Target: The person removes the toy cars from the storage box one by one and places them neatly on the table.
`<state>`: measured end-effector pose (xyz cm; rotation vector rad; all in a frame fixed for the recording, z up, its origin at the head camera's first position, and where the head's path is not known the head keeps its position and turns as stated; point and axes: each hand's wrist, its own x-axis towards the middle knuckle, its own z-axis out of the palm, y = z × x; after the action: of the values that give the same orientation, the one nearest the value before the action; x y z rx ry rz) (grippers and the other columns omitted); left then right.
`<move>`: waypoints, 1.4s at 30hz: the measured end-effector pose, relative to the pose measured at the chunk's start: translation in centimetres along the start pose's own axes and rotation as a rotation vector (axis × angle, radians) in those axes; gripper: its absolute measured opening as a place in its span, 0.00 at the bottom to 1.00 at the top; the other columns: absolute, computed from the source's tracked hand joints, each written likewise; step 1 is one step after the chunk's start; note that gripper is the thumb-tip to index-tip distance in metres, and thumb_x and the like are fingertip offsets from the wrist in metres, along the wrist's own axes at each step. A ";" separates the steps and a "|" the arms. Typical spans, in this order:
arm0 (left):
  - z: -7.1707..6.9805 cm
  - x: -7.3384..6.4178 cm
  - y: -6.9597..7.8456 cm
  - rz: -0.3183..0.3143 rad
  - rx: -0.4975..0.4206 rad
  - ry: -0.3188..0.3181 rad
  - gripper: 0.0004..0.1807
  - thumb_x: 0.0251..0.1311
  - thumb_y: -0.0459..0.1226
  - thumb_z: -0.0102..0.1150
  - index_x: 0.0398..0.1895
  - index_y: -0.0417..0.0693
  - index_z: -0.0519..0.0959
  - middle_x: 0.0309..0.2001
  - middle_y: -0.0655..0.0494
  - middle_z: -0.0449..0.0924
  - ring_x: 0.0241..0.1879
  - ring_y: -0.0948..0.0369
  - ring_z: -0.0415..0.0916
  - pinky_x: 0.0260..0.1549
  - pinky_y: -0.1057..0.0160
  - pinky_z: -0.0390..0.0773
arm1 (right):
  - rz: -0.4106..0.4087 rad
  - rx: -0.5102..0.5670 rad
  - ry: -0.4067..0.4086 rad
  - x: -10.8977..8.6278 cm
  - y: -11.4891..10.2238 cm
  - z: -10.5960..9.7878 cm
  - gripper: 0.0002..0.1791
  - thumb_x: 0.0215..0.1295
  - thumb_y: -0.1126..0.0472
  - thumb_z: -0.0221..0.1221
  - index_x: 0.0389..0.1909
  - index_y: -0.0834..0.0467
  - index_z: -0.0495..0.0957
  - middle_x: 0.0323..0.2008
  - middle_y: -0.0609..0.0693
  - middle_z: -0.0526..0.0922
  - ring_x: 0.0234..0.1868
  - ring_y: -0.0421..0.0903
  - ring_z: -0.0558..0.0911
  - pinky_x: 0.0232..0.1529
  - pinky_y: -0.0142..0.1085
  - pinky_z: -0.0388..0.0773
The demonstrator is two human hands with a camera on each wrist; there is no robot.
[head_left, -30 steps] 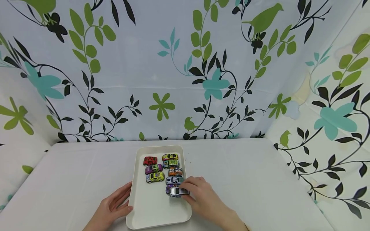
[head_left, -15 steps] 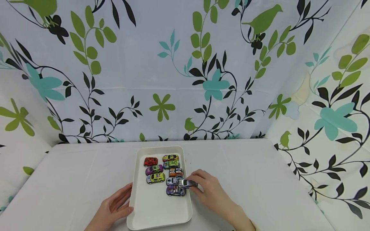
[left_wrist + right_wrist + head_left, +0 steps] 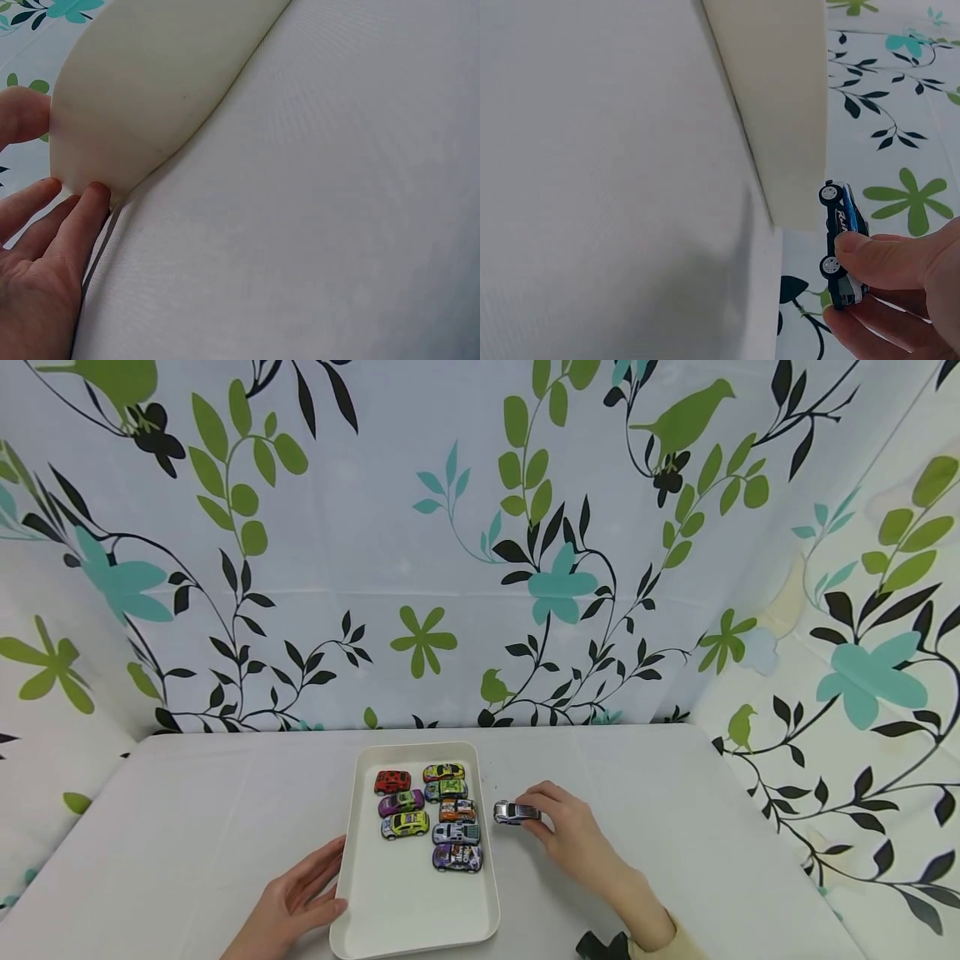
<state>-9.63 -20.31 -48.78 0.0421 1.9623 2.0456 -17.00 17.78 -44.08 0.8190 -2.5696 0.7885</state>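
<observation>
My right hand (image 3: 577, 839) pinches a silver-and-black toy pickup truck (image 3: 517, 812) just to the right of the white tray (image 3: 397, 910). In the right wrist view the thumb lies on the side of the toy pickup truck (image 3: 840, 240), between its wheels, with the other fingers behind it. My left hand (image 3: 292, 897) rests with its fingertips and thumb against the left side of the tray; the left wrist view shows them along its outer wall (image 3: 150, 90). Inside the tray, a red toy car (image 3: 392, 782) and a purple-black toy car (image 3: 457, 857) stand among several others in two columns.
A white-covered table (image 3: 675, 827) lies under the tray. Leaf-patterned cloth (image 3: 337, 568) hangs behind it and at both sides. Near the right forearm, a black strap-like thing (image 3: 602, 946) shows at the bottom edge.
My right hand has carried the toy pickup truck from above the right column of cars, up and right, past the tray's right rim. My left hand has stayed at the tray.
</observation>
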 end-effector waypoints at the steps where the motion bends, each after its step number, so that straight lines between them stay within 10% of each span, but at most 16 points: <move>1: 0.0 0.0 0.0 0.001 0.002 0.001 0.43 0.65 0.30 0.62 0.78 0.35 0.50 0.78 0.36 0.48 0.58 0.85 0.67 0.59 0.74 0.75 | 0.003 -0.005 -0.001 0.1 0.3 0.1 0.16 0.51 0.72 0.73 0.41 0.57 0.85 0.43 0.44 0.82 0.43 0.41 0.83 0.46 0.35 0.86; 42: 0.1 -0.2 -0.1 0.009 -0.025 -0.033 0.44 0.64 0.31 0.62 0.78 0.34 0.48 0.78 0.35 0.45 0.59 0.83 0.68 0.61 0.71 0.75 | 0.136 0.130 -0.044 2.5 7.9 2.1 0.15 0.56 0.74 0.68 0.45 0.61 0.84 0.45 0.50 0.85 0.46 0.48 0.85 0.49 0.41 0.86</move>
<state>-9.43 -20.30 -48.83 0.0795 1.9197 2.0619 -24.08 20.84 -47.82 0.7116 -2.6586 0.9984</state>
